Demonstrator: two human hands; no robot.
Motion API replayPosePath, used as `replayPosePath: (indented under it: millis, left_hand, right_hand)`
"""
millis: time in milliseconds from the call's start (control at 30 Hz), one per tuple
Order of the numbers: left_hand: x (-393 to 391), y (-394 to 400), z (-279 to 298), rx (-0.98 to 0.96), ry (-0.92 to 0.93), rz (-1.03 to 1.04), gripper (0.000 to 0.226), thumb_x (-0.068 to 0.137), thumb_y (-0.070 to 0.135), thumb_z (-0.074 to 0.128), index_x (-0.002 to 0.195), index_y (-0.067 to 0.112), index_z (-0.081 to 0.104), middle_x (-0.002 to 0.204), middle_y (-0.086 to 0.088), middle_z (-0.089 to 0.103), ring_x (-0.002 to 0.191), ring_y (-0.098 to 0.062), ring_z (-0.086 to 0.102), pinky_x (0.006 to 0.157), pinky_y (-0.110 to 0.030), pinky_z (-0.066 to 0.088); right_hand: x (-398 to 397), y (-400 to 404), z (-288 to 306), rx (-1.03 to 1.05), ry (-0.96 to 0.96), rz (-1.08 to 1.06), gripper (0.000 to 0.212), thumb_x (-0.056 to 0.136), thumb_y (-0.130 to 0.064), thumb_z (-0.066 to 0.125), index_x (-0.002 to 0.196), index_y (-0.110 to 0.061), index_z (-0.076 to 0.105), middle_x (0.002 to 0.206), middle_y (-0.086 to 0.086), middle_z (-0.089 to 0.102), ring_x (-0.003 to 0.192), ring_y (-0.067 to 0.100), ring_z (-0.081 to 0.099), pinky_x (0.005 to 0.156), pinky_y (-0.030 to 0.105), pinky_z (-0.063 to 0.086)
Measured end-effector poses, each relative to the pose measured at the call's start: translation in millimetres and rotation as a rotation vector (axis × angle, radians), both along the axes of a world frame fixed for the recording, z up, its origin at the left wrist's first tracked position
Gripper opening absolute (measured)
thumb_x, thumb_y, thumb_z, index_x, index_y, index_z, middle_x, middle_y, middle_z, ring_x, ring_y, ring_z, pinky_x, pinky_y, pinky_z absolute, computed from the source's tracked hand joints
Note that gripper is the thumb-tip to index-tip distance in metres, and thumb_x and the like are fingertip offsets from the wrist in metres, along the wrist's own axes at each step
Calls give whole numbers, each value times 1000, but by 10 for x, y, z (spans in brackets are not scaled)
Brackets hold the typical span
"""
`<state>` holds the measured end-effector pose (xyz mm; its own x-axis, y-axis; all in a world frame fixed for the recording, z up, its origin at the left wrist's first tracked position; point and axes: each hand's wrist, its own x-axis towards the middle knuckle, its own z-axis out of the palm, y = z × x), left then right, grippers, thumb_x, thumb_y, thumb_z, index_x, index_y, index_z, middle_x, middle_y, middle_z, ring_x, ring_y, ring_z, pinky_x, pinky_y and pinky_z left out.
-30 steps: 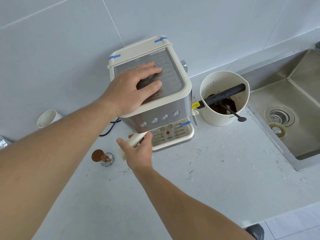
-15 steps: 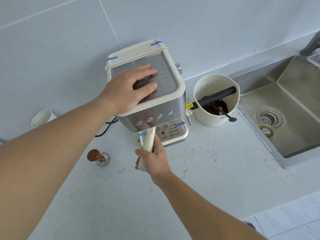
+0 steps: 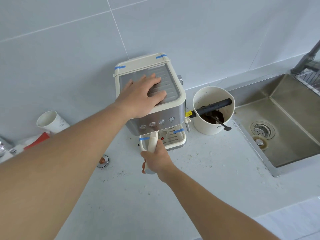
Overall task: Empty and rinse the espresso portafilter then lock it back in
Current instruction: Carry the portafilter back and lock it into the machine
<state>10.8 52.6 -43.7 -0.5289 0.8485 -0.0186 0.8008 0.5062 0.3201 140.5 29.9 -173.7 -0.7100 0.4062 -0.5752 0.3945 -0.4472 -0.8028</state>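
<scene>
A cream and steel espresso machine (image 3: 173, 108) stands against the tiled wall. My left hand (image 3: 143, 94) lies flat on its top, fingers spread, pressing down. The portafilter's cream handle (image 3: 152, 144) sticks out from under the machine's front, pointing straight toward me. My right hand (image 3: 155, 161) is wrapped around that handle. The portafilter's basket end is hidden under the machine's front. A cream knock box (image 3: 213, 111) with a black bar and dark coffee grounds stands right of the machine.
A steel sink (image 3: 297, 129) with a drain lies at the right, a tap above it. A tamper (image 3: 103, 160) stands left of my right hand. A paper cup (image 3: 52, 122) and packets sit at the far left. Coffee crumbs speckle the white counter (image 3: 199, 179).
My right hand has swung the portafilter handle from pointing left to pointing straight out at me. The left hand has stayed on the machine's top. The camera has pulled back.
</scene>
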Motion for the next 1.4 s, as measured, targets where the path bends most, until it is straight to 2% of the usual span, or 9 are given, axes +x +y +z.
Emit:
replayPosePath:
  millis: [100, 267, 467, 800, 967, 1067, 1233, 1333, 1400]
  left_hand:
    - [-10, -8, 2, 4, 8, -13, 61, 91, 58, 39, 148, 37, 31, 162, 14, 19, 150, -7, 9, 121, -40, 1]
    - [-19, -22, -6, 9, 19, -43, 66, 89, 61, 40, 149, 38, 29, 162, 16, 17, 149, -5, 8, 122, -41, 2]
    - [-52, -21, -14, 19, 16, -49, 69, 85, 64, 40, 149, 38, 31, 161, 15, 20, 149, -6, 11, 121, -43, 3]
    - [-30, -26, -26, 43, -3, -25, 68, 86, 61, 45, 148, 37, 34, 161, 14, 22, 149, -6, 13, 122, -43, 4]
    - [-17, -11, -17, 59, 12, -6, 66, 86, 60, 46, 147, 36, 36, 160, 14, 24, 148, -6, 14, 121, -42, 5]
    - [-10, -15, -27, 73, 24, -1, 65, 87, 60, 47, 146, 36, 38, 160, 14, 26, 148, -6, 16, 121, -42, 6]
    - [-8, -24, -55, 123, 25, 11, 63, 85, 58, 50, 143, 34, 43, 157, 13, 32, 147, -6, 21, 121, -41, 10]
    - [8, -33, -61, 162, 35, 22, 60, 85, 56, 52, 141, 33, 48, 154, 13, 38, 145, -6, 26, 120, -40, 15]
    - [13, -42, -60, 183, 30, 29, 57, 86, 53, 54, 139, 32, 50, 153, 12, 41, 144, -6, 29, 120, -38, 17]
  right_hand:
    - [60, 119, 3, -9, -4, 65, 40, 84, -5, 61, 116, -19, 41, 92, 15, 51, 52, 23, 54, 48, 34, 56]
    - [185, 330, 20, -6, 60, 187, 48, 84, 6, 57, 123, -18, 42, 92, 17, 50, 54, 26, 55, 49, 36, 53]
    - [241, 511, 4, -36, 76, 282, 38, 85, 5, 58, 114, -13, 41, 84, 14, 47, 57, 31, 54, 55, 41, 50]
    - [306, 644, 9, -186, 97, 360, 40, 88, 3, 61, 117, -19, 44, 84, 16, 51, 61, 28, 57, 60, 41, 55]
    - [358, 676, 28, -244, 74, 303, 32, 90, -2, 63, 117, -17, 52, 90, 17, 56, 72, 32, 60, 71, 44, 57]
    - [380, 691, 57, -219, 49, 288, 29, 91, -5, 63, 116, -17, 55, 94, 15, 59, 76, 31, 63, 84, 48, 58]
    - [420, 706, 91, -174, 6, 264, 20, 92, -7, 63, 103, -23, 59, 100, 12, 64, 93, 31, 66, 94, 47, 55]
    - [430, 714, 103, -111, -31, 254, 24, 92, -8, 63, 113, -19, 59, 118, 14, 65, 114, 34, 62, 93, 45, 55]
    - [448, 732, 123, -96, -51, 232, 28, 92, -6, 62, 119, -13, 61, 122, 14, 66, 113, 32, 64, 91, 41, 57]
